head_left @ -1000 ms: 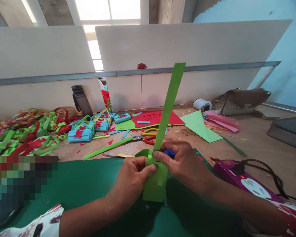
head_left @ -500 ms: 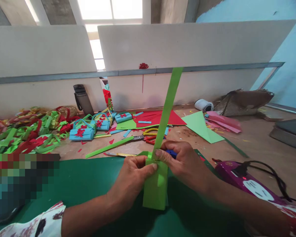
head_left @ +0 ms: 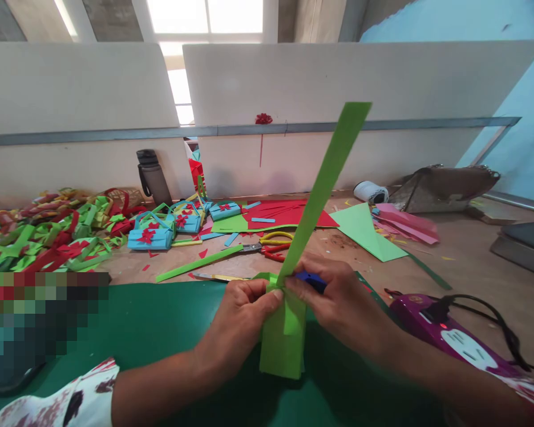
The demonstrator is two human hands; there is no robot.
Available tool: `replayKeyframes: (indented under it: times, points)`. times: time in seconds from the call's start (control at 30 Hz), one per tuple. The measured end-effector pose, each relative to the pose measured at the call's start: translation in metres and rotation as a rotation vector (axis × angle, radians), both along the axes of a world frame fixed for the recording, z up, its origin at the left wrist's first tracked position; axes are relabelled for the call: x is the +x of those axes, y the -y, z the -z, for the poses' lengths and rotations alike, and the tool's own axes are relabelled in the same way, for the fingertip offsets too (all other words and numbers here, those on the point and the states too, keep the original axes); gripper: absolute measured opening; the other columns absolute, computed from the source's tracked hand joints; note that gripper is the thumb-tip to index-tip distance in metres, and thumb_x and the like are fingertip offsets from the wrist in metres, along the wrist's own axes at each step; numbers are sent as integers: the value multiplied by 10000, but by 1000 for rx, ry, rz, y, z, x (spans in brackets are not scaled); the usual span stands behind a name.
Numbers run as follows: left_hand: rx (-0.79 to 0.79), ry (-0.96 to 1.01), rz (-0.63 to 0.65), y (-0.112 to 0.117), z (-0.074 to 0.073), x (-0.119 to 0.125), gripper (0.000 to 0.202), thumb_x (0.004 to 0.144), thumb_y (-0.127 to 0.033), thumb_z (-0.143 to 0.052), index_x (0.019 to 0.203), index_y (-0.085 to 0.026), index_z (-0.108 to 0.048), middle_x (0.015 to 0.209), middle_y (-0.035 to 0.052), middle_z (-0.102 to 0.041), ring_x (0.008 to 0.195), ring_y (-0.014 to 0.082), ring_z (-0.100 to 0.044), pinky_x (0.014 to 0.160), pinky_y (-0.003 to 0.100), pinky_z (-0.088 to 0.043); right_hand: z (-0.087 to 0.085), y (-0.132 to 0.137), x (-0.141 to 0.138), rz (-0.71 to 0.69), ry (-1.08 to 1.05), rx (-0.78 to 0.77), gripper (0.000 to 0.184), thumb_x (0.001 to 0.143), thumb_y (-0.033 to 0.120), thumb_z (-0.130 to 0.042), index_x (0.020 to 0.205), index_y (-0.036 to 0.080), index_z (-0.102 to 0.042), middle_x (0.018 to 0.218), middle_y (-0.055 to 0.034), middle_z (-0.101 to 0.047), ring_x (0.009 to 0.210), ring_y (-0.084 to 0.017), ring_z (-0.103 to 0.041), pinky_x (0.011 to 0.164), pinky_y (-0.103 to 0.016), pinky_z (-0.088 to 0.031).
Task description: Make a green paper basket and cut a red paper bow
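Observation:
A folded green paper box (head_left: pixel 281 347) stands on the green cutting mat (head_left: pixel 160 332) in front of me. My left hand (head_left: pixel 244 308) pinches its upper left edge between thumb and fingers. At the top, my right hand (head_left: pixel 327 290) pinches a long green paper strip (head_left: pixel 327 178), which rises up and leans to the right. The strip's lower end lies against the front of the box. Behind my right fingers shows a blue object (head_left: pixel 311 280), partly hidden, whose kind I cannot make out.
Pliers (head_left: pixel 273 244), a green strip (head_left: pixel 200 263) and small blue paper bags (head_left: pixel 149 237) lie beyond the mat. Paper scraps (head_left: pixel 48 237) heap at the left, near a dark bottle (head_left: pixel 153 178). A purple power strip (head_left: pixel 454 335) sits at the right.
The tall green strip has tilted further to the right, and its lower end now shows lower on the box front. Both hands keep their pinch in nearly the same place.

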State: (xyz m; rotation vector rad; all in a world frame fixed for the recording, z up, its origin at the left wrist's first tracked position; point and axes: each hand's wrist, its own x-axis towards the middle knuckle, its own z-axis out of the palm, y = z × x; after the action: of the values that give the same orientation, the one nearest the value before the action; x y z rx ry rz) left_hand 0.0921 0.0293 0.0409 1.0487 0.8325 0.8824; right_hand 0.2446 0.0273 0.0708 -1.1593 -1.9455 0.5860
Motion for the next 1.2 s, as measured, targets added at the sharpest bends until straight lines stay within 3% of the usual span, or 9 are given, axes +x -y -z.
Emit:
replayKeyframes:
  times: [0.1,0.3,0.57,0.73,0.9,1.0,1.2]
  points:
    - [12,-22,-1,0,0,0,193,773,-285,-606,742,-105,-671,598,14,-618,510,80,-515,485,167,-391,0,0,1,-34,18,56,149,844,154,-513,767,201,-632,813,22,-661,743,-138,-587,719,-274,-421]
    - [23,-48,12,0,2,-1,234,791,-341,-569,757,-121,-640,605,6,-582,520,89,-506,489,182,-370,6,-2,1,33,97,284,145,811,138,-559,828,238,-662,802,22,-678,765,-168,-621,810,-341,-427]
    - [67,-70,25,-1,-3,-2,249,791,-358,-545,725,-122,-586,588,-10,-521,476,69,-419,460,184,-335,10,-3,4,10,126,398,123,817,139,-554,839,227,-637,884,-12,-681,876,-193,-621,818,-355,-451]
    - [59,-67,18,-1,-5,-2,241,788,-350,-544,710,-124,-575,583,-14,-506,486,69,-415,468,183,-322,11,-8,10,-76,195,498,112,823,133,-549,852,224,-607,870,-27,-652,859,-186,-605,838,-380,-402]
    - [29,-32,9,-2,-7,-3,197,777,-294,-554,694,-119,-589,609,-1,-559,499,72,-453,468,178,-325,19,-14,14,-54,246,627,145,837,138,-523,886,249,-603,890,-14,-617,874,-192,-594,962,-495,-263]
    - [16,-3,0,-2,-10,-3,185,767,-277,-566,666,-123,-587,575,-17,-541,483,70,-445,458,177,-319,22,-15,15,-75,293,740,171,819,119,-538,911,245,-608,927,-29,-610,929,-213,-582,953,-510,-271]
    - [-32,77,4,-1,-11,-4,158,761,-241,-567,652,-131,-599,568,-20,-549,509,82,-463,486,189,-336,17,-9,9,1,321,809,139,810,97,-548,863,196,-630,895,-63,-641,971,-234,-581,967,-549,-258]
